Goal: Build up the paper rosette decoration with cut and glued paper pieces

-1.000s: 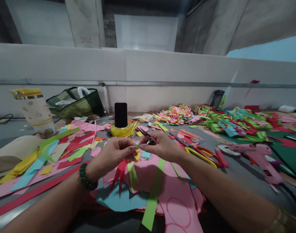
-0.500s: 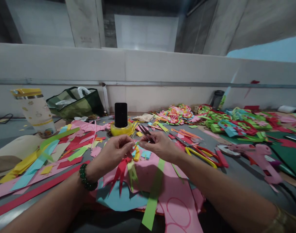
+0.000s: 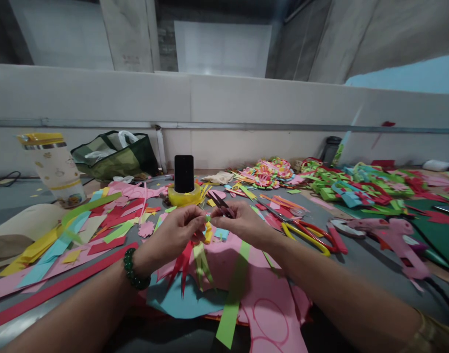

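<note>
My left hand (image 3: 176,233), with a green bead bracelet (image 3: 133,269) at its wrist, is closed in a pinch. At its fingertips shows a small green piece (image 3: 208,217), probably foam or paper. My right hand (image 3: 246,225) is closed around small dark scissors (image 3: 221,203), their blades pointing away from me to the upper left. Its thumb and fingertip meet the same green piece. Beneath the hands lie red pointed strips (image 3: 182,267), pale green strips (image 3: 202,264), a pink sheet (image 3: 266,289) with drawn circles, a blue sheet (image 3: 184,299) and a long green strip (image 3: 234,294).
Red-and-yellow-handled scissors (image 3: 312,235) and a pink glue gun (image 3: 403,240) lie right. A phone (image 3: 184,174) stands in a yellow tape roll (image 3: 184,197) ahead. Coloured strips (image 3: 110,220) and a tumbler (image 3: 53,169) are left; flower-like pieces (image 3: 268,172) are heaped at the back.
The fingertips of both hands have drawn slightly closer together around the small green piece. The dark scissors blades have shifted slightly left and look nearer to each other.
</note>
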Tool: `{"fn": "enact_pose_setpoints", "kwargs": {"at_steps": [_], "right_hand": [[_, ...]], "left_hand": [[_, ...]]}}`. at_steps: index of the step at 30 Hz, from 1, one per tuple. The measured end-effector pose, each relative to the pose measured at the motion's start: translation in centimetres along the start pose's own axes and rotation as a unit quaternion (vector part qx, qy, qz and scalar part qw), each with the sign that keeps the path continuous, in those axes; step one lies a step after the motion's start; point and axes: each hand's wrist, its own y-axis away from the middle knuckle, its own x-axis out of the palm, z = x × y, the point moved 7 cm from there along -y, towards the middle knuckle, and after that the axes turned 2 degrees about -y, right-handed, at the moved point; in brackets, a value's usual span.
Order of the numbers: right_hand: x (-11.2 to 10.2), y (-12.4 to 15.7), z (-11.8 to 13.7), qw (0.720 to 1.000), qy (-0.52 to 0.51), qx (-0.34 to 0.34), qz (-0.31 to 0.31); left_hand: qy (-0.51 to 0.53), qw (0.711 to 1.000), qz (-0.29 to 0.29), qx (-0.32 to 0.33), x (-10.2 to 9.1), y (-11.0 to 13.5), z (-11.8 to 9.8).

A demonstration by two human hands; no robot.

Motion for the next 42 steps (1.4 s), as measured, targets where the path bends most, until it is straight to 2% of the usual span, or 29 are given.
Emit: {"fn": "enact_pose_setpoints", "kwargs": {"at_steps": [2,5,9,12,16,19,22,25,33,42], "right_hand": [[-0.4,0.1,0.8,0.999,0.018,-0.043,0.006],[-0.3,0.6,2.1,0.989,0.065,-0.125,0.041],[0.6,1.1,2.9,0.972,0.097,-0.195,0.087],[0.7,1.3,3.3,0.961,0.126,-0.238,0.064],[0.4,2.1,4.2,0.929,0.195,-0.315,0.020],[0.4,2.6,4.4,0.909,0.240,-0.340,0.011],[0.4,2.6,4.2,0.903,0.254,-0.346,0.009],[0.4,2.2,3.8,0.912,0.241,-0.332,0.018],[-0.3,0.8,2.3,0.975,0.157,-0.159,0.014],[-0.5,0.4,2.0,0.983,0.121,-0.137,0.023]], "left_hand": [[0.033,0.998,0.027,-0.037,0.0,0.1,0.4],[0.097,0.986,0.100,-0.087,0.5,0.5,1.0],[0.153,0.968,0.170,-0.100,1.1,1.0,1.3],[0.176,0.966,0.158,-0.109,1.1,1.1,1.5],[0.225,0.960,0.112,-0.123,0.7,0.8,1.4],[0.221,0.965,0.082,-0.114,0.3,0.5,1.3],[0.198,0.972,0.055,-0.115,0.0,0.2,1.5],[0.180,0.977,0.040,-0.107,-0.1,0.0,1.6],[0.108,0.992,-0.007,-0.072,-0.3,0.3,0.4],[0.116,0.989,-0.034,-0.082,-0.3,0.4,0.3]]}}
